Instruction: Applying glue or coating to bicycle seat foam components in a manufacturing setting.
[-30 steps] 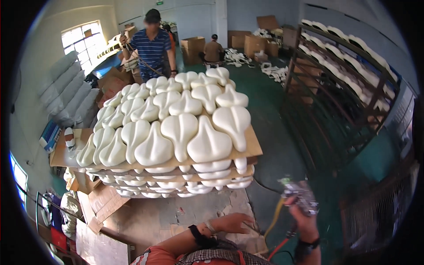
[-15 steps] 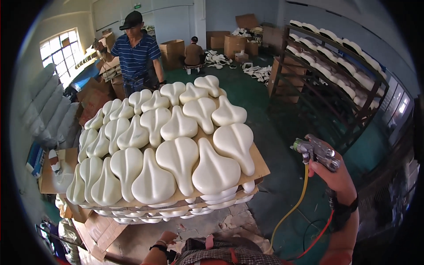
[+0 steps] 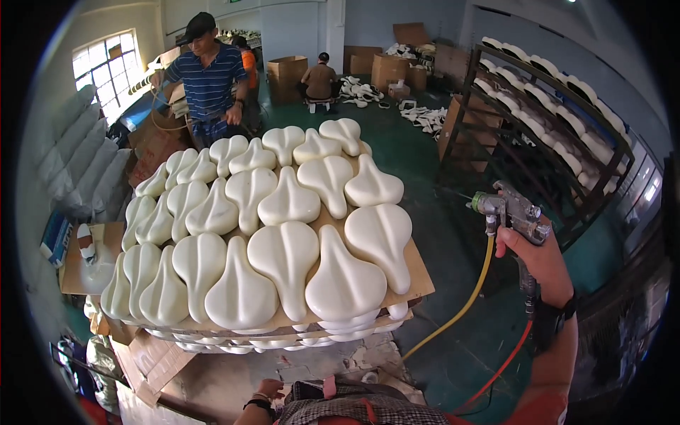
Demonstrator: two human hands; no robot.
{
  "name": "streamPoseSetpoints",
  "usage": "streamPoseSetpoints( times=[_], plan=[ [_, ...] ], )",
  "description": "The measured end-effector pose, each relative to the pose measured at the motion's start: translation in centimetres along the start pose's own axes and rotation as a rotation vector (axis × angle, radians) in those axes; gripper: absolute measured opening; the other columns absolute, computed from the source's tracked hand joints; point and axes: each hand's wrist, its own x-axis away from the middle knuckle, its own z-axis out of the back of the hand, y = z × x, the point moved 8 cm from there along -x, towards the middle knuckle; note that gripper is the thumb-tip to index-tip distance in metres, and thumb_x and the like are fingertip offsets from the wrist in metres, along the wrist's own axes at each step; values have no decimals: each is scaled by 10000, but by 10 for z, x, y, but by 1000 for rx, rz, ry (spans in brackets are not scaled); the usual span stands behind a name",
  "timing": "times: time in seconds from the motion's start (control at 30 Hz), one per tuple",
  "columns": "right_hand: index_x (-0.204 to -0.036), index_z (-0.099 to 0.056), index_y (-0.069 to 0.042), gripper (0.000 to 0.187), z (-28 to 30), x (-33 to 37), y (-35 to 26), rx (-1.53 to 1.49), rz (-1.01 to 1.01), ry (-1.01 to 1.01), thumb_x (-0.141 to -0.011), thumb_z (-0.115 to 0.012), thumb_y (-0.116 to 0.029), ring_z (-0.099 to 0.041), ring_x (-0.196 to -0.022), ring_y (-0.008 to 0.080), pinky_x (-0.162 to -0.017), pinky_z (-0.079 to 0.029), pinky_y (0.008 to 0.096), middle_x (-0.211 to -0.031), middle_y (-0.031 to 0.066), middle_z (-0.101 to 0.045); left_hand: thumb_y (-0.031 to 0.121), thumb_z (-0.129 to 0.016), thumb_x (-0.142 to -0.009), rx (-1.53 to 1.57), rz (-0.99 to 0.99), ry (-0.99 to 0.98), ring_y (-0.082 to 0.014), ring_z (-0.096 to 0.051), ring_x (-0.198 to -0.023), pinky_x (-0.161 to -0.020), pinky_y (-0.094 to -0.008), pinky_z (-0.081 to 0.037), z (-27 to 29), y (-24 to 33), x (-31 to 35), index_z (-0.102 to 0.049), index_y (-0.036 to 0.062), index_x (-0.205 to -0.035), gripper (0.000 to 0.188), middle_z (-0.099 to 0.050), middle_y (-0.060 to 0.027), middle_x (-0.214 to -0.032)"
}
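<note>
My right hand, raised to the right of the stacked boards, is wrapped round a metal spray gun with a green ring at its nozzle. A yellow hose and a red hose run down from the gun. Its nozzle faces left, with a faint thin streak in front of it. Rows of cream-white bicycle saddle pads cover the top board, alternating in direction. My left hand hangs low by my waist, near the board's front edge, its fingers too small and blurred to read.
A co-worker in a striped shirt stands beyond the saddles, holding a thin hose. Someone sits on a stool farther back, near cardboard boxes. A dark rack of saddles stands at right. Opened cardboard lies front left.
The spray gun has tilted more upright, and the faint streak now shows at its nozzle. Across the board, the co-worker has shifted left, uncovering a person in orange behind. My view has shifted slightly.
</note>
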Motion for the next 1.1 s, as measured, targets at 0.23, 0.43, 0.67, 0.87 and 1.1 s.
streamPoseSetpoints(
  times=[0.23,0.43,0.67,0.87,1.1],
  plan=[
    [-1303,-434,4,499,-3,14,1,-3,-44,-91,-833,-595,-47,-533,-674,78,-619,-453,224,-858,22,-567,143,-632,-779,-164,-274,-98,-285,-661,-585,-430,-346,-509,-17,21,-21,-616,-34,-921,227,-653,-123,-835],
    [-1312,-422,8,511,-8,21,-3,-15,27,-130,-831,-585,-50,-537,-680,84,-634,-466,229,-868,28,-562,105,-592,-782,-407,-399,-197,-206,-670,-600,-470,-317,-528,-25,36,-25,-633,-11,-850,141,-655,-89,-755],
    [-1310,-415,29,517,-22,17,-12,49,47,-62,-827,-576,-62,-539,-641,94,-622,-461,227,-860,50,-583,91,-605,-759,-451,-249,-68,-159,-659,-597,-523,-293,-531,-4,20,-34,-646,60,-837,94,-648,-51,-751],
    [-1274,-447,19,477,-26,12,-13,5,40,39,-827,-598,-47,-535,-660,83,-625,-453,224,-851,27,-574,114,-582,-799,-940,-578,-184,-167,-662,-628,-520,-300,-520,8,14,-34,-638,59,-870,106,-669,-47,-802],
    [-1296,-436,17,503,-47,33,-19,90,-44,-60,-820,-594,-23,-527,-675,76,-631,-461,228,-872,25,-570,100,-473,-881,-535,-175,-161,-232,-678,-650,-474,-304,-522,38,-17,-30,-602,17,-971,178,-662,-113,-966]
  ],
)
